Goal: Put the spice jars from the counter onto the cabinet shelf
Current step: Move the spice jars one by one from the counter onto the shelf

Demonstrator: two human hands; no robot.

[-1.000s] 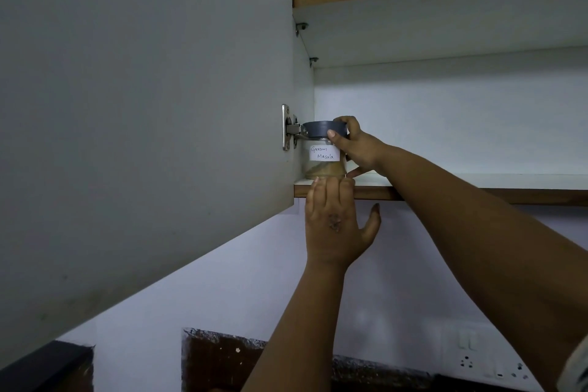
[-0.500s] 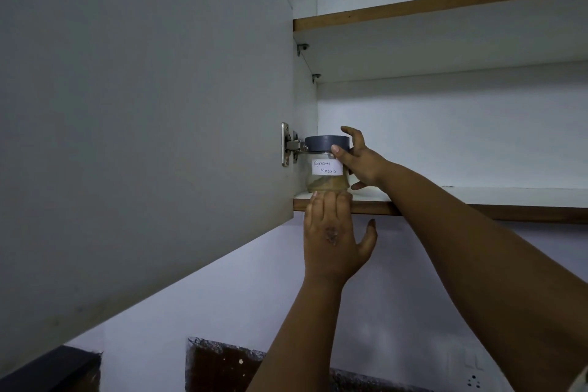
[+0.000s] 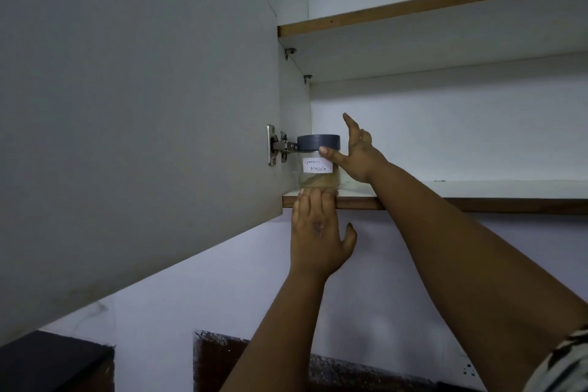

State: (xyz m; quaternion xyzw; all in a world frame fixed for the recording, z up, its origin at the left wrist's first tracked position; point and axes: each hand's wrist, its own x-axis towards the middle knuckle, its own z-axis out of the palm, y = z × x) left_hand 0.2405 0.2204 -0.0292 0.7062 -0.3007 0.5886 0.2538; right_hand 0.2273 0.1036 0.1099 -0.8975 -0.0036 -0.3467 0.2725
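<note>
Your right hand (image 3: pixel 358 154) has opened, fingers wide, thumb touching the jar (image 3: pixel 319 162) now standing on the shelf (image 3: pixel 477 189); your flat left hand (image 3: pixel 319 232) steadies its base.

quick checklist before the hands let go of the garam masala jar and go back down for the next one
1. Jar standing upright on the lower shelf: ok.
2. Lid on the jar: ok.
3. Jar well back from the shelf's front edge: not ok, it sits close to the edge.
4. Right hand loosened: ok, fingers spread, only the thumb touches the lid.
5. Left hand off the jar: cannot tell, its fingertips reach the jar's base at the edge.
6. Jar clear of the door hinge: cannot tell.
</note>
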